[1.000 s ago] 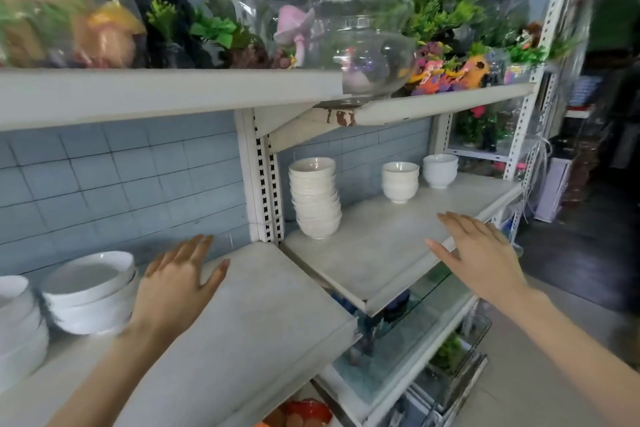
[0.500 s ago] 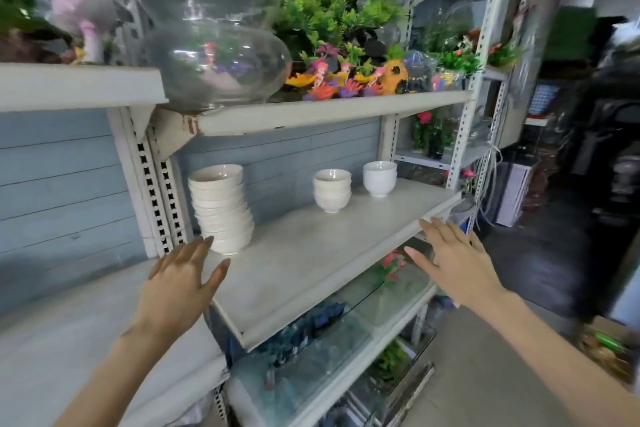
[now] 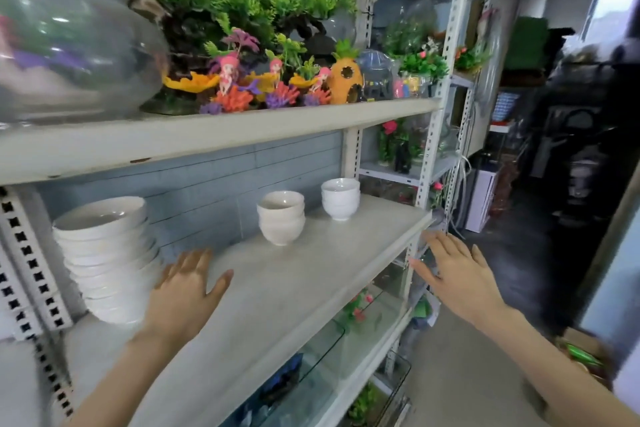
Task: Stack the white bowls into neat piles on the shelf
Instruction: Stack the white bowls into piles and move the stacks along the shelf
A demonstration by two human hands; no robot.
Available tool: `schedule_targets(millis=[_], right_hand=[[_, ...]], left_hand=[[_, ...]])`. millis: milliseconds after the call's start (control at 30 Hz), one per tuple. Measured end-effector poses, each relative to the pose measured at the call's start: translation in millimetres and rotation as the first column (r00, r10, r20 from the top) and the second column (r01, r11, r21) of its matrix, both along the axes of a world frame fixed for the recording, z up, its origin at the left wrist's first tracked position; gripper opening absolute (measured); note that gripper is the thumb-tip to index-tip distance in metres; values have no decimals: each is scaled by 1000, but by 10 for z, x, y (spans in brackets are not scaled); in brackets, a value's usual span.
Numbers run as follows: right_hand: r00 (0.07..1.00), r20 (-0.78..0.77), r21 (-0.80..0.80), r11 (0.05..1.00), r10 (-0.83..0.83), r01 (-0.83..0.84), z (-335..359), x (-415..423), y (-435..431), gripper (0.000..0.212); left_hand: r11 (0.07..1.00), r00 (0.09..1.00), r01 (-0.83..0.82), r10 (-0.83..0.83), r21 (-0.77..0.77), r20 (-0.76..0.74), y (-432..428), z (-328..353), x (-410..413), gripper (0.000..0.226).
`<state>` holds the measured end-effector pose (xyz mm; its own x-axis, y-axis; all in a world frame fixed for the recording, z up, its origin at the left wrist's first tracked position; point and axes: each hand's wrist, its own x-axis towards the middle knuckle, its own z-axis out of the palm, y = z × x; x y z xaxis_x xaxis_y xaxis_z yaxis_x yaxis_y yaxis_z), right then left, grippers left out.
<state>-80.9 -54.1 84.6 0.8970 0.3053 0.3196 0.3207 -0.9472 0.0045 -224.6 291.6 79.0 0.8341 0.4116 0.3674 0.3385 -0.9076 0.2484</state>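
A tall pile of white bowls [image 3: 107, 253] stands at the left end of the grey shelf [image 3: 311, 270]. Two short piles of small white bowls stand farther along: one [image 3: 281, 217] mid-shelf, another [image 3: 340, 198] near the right post. My left hand [image 3: 183, 291] hovers flat with fingers spread, just right of the tall pile and holding nothing. My right hand [image 3: 457, 274] is open in the air beyond the shelf's front right corner, also holding nothing.
Overhead, a second shelf [image 3: 221, 132] carries a glass fishbowl [image 3: 69, 42], plastic plants and aquarium ornaments [image 3: 343, 80]. Glass tanks [image 3: 329, 350] sit on the shelf below. A perforated metal post [image 3: 433, 135] marks the right end. An aisle floor lies to the right.
The view has swung right along the shelving, so the plates on the left have left the frame. Both hands stay open and have moved right, nearer the bowl piles.
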Motion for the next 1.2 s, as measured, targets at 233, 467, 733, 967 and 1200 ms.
schedule_targets(millis=[233, 467, 733, 967, 1200], right_hand=[[999, -2, -12, 999, -45, 45, -6, 1027, -122, 122], [982, -188, -26, 999, -32, 28, -114, 1763, -175, 71], [992, -71, 7, 994, 105, -105, -226, 2726, -362, 62], [942, -107, 27, 948, 317, -316, -271, 3579, -542, 64], [833, -257, 114, 871, 490, -477, -260, 4301, -573, 74]], left_hand=[[999, 999, 37, -37, -3, -38, -144, -38, 1071, 56], [995, 992, 72, -64, 65, -113, -241, -200, 1851, 61], [995, 973, -13, 36, 102, -229, -539, -448, 2420, 70], [974, 968, -222, 224, 33, -109, -1104, -513, 2880, 61], [933, 940, -339, 331, -118, -84, -1631, -537, 3318, 59]])
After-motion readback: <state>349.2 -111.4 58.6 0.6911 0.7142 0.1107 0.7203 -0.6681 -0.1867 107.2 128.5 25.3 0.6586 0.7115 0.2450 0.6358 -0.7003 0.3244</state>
